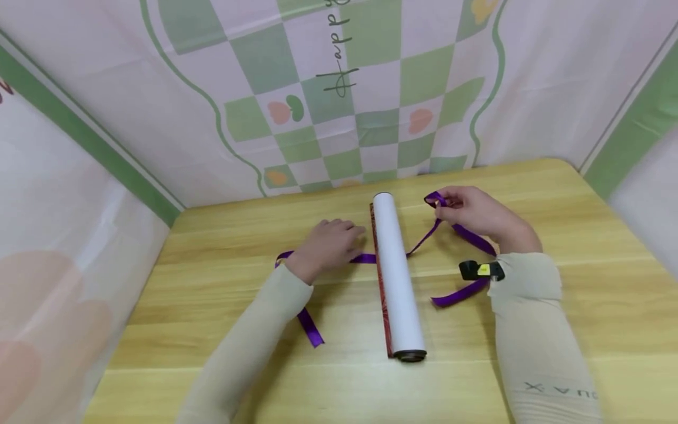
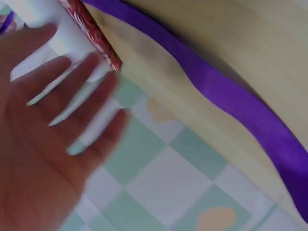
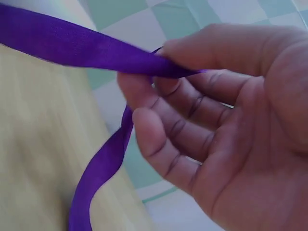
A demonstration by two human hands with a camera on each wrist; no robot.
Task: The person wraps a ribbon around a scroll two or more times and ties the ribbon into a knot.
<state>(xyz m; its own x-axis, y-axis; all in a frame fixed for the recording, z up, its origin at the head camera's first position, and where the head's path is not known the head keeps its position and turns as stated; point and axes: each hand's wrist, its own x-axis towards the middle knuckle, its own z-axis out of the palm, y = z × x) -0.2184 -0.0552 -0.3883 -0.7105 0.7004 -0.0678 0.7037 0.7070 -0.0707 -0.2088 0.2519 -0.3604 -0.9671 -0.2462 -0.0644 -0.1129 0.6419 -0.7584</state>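
A rolled white scroll [image 1: 398,277] with a red patterned edge [image 1: 382,294] lies lengthwise on the table. Beneath it passes a purple ribbon [image 1: 364,258], coming out on both sides. To the right of the scroll, my right hand [image 1: 474,212] pinches the ribbon between thumb and fingers; the right wrist view shows the pinched ribbon [image 3: 86,48] up close. My left hand [image 1: 331,244] is just left of the scroll, above the ribbon. Its fingers [image 2: 82,86] are spread and hold nothing in the left wrist view. One ribbon end [image 1: 311,330] trails beside the left forearm.
The wooden table [image 1: 212,306] meets a checked green and white cloth [image 1: 339,118] at the back. A black wrist device [image 1: 479,270] sits at the right cuff, close to the other ribbon end [image 1: 450,298].
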